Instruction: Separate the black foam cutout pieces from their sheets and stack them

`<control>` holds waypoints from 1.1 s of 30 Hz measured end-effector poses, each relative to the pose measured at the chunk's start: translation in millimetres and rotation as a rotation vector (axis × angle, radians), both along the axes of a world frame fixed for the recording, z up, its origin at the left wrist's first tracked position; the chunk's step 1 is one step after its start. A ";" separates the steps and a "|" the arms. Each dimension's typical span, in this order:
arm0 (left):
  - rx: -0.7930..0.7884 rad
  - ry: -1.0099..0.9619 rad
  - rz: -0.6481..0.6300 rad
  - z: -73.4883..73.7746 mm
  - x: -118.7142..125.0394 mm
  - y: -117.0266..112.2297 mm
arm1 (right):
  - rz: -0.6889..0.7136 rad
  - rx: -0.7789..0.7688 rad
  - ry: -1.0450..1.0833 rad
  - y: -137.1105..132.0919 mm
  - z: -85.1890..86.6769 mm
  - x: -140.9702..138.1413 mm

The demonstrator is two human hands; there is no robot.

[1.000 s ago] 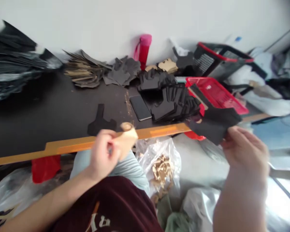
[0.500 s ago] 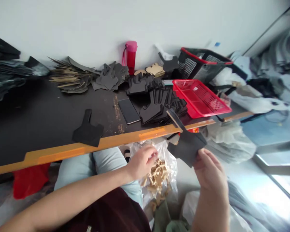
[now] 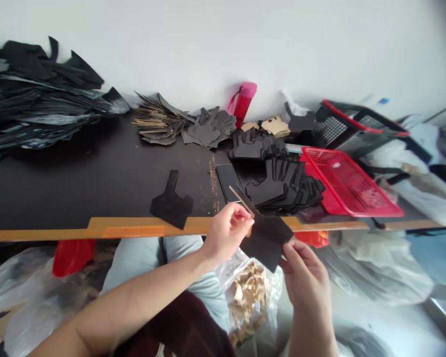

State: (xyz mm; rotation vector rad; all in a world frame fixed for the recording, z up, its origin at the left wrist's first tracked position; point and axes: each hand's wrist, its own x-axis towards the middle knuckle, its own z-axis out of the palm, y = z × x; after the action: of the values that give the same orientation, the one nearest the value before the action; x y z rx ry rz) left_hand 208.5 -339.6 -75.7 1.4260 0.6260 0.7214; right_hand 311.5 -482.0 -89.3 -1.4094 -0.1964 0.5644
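Left hand (image 3: 227, 234) pinches a thin tan strip (image 3: 241, 201) between thumb and fingers, pressing it against the upper edge of a black cut-out (image 3: 265, 243). Right hand (image 3: 305, 283) grips the cut-out's lower right edge in a narrow hold, and the piece hangs in the air just past the table's orange edge strip (image 3: 134, 227). At 6 o'clock below the hands sits a clear plastic bag (image 3: 247, 302) of tan scraps. On the black table, a single black cut-out (image 3: 171, 203) lies at 10 o'clock, a phone (image 3: 226, 181) at 12, stacked black cut-outs (image 3: 282, 186) at 1, and a red plastic basket (image 3: 347, 183) at 2. A pink-capped red bottle (image 3: 243, 101) stands against the wall at 12.
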 end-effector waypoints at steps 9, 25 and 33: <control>-0.235 -0.078 0.084 2.9 -11.8 13.8 | 0.104 -0.017 0.069 17.3 0.0 -15.9; -0.366 -0.170 0.138 -1.4 -17.7 23.2 | 0.382 0.104 0.040 0.2 -2.1 -7.6; -0.353 -0.106 0.102 2.8 -23.2 23.8 | 0.472 -0.106 -0.150 52.4 16.2 -12.6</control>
State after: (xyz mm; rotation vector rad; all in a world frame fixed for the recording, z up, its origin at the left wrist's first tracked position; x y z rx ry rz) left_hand 185.3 -315.8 -72.9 1.0310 0.7078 0.7210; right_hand 298.9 -429.6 -73.1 -1.5161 -0.6379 0.8658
